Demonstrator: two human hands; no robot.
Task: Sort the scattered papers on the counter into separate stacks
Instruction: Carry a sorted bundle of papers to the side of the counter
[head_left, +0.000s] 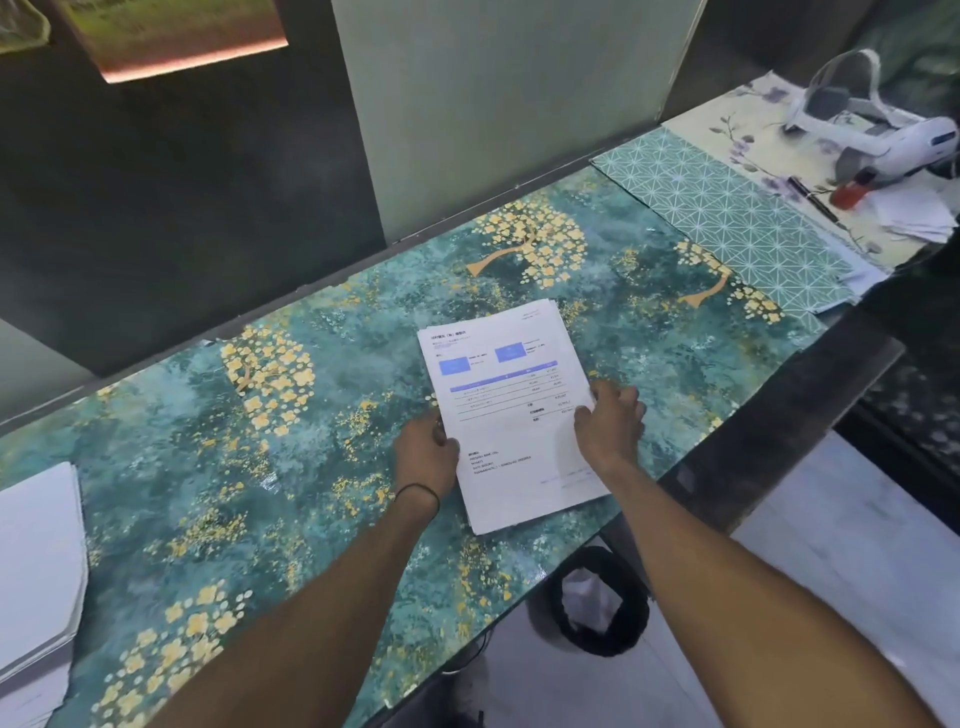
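A: Where's the paper stack (511, 410)?
B: Middle of the counter (311, 467), toward the near edge. It lies flat, turned a little off square to that edge. The top sheet is a printed form with blue boxes and a blue bar in the far half and a small text block near left. The text is too small to read.
A: Hands?
B: Both on it. The left hand (423, 457) grips the left long edge about midway, thumb on the top sheet, fingers curled at the edge. The right hand (610, 426) grips the right edge opposite, fingers curled onto the top sheet. Can't tell if any fingers reach under the stack.
A: Edges aligned?
B: Mostly. A few sheets peek out at the far edge and along the left side.
A: Other paper?
B: A second stack (36, 561) sits near left, white, partly out of frame, well apart from the first. Loose white sheets (914, 213) lie at the far right end.
A: Rest?
B: The counter covering is teal with gold trees. Far right there's a green geometric mat (737, 218), then a pale floral mat (748, 119). On the floral one are a white headset (878, 130), a red item (849, 195) just beside it, and a black pen (813, 200) next to that. There's a black wristband (418, 493) on the left wrist. A dark bin (602, 603) stands on the floor below the near edge with something white inside.
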